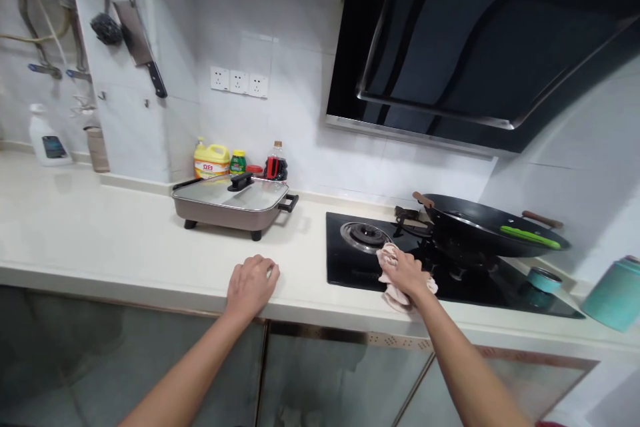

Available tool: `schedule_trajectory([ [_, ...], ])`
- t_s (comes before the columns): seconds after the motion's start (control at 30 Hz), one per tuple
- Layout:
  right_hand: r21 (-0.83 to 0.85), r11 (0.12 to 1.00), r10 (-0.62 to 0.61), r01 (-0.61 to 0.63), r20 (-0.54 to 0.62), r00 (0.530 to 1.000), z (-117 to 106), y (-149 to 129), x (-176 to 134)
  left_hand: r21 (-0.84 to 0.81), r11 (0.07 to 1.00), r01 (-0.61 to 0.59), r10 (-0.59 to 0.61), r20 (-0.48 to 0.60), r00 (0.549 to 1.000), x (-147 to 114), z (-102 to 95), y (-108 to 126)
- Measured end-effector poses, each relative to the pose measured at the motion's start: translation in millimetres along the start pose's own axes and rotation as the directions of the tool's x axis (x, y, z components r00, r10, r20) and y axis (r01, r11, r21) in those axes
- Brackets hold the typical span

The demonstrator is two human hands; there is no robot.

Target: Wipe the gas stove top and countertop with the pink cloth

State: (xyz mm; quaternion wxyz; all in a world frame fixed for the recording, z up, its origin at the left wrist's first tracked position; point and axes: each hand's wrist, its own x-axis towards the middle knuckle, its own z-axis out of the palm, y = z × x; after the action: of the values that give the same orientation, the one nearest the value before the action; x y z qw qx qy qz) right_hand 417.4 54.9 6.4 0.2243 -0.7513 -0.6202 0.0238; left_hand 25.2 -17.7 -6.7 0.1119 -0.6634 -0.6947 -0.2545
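Note:
My right hand (406, 272) is closed on a pale pink cloth (397, 297) and presses it on the black glass gas stove (350, 267). Part of the cloth hangs toward the front edge, just right of the round left burner (367, 235). Resting on the white countertop (303, 280) left of the stove, my left hand (253, 283) has its fingers curled in, and nothing shows in it. Behind that hand stands a brown electric pan (225, 215) with a glass lid on it.
A black wok (480, 227) with a green-handled tool (530, 237) sits on the right burner. Farther right are a small teal-sided container (544, 279) and a larger teal canister (615, 293). Bottles (213, 161) line the wall, a cleaver (135, 33) hangs left, and a range hood (450, 53) juts overhead.

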Motion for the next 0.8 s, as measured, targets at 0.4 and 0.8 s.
schedule_trajectory([
  [0.4,0.165,0.886,-0.453,0.433,0.112,0.884,34,-152,-50,0.023,0.999,-0.027,0.027,0.0,1.0,4,-2.5,-4],
  [0.8,0.259,0.809,-0.531,0.528,-0.064,0.845,6,-75,-111,-0.017,1.0,0.002,-0.001,0.059,0.998,12,-5.1,-9],
])
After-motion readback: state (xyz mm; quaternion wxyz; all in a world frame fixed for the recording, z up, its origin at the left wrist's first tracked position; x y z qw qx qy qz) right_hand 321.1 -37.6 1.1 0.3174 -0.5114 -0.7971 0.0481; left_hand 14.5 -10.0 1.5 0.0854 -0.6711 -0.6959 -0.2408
